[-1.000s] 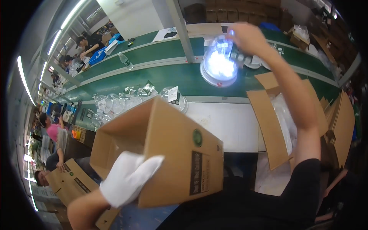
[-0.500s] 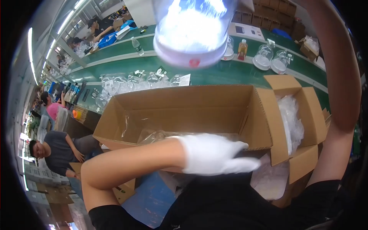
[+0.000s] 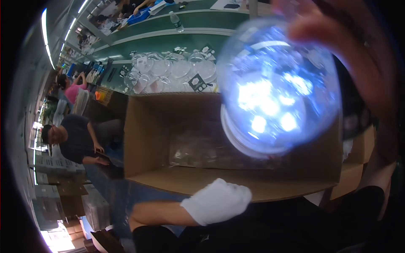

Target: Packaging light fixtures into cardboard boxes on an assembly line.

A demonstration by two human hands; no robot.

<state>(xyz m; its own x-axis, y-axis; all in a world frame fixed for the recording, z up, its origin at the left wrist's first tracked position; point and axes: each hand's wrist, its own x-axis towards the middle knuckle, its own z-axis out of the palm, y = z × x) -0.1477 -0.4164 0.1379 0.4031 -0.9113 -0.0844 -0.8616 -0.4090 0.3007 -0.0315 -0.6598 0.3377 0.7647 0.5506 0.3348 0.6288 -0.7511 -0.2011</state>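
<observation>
My bare right hand (image 3: 322,31) is closed on the top of a clear globe lamp (image 3: 291,114), close to the camera. The lamp glows bright bluish white inside and has a white ring base. It hangs tilted over the right part of a long open cardboard box (image 3: 152,166). Clear plastic film (image 3: 192,154) lies on the box bottom. My left hand (image 3: 217,202), in a white glove, is beside the box's near edge. It looks closed, with the fingers curled out of sight.
Several clear globes (image 3: 179,67) with tags stand on the green bench (image 3: 114,52) behind the box. A water bottle (image 3: 176,22) is farther back. A second carton (image 3: 348,179) sits at the right. At the left, a person in a dark shirt (image 3: 76,137) holds something dark.
My right hand has brought the lit lamp down and closer, over the box. My left hand has drawn back to the near side, its fingers now curled. The view has shifted.
</observation>
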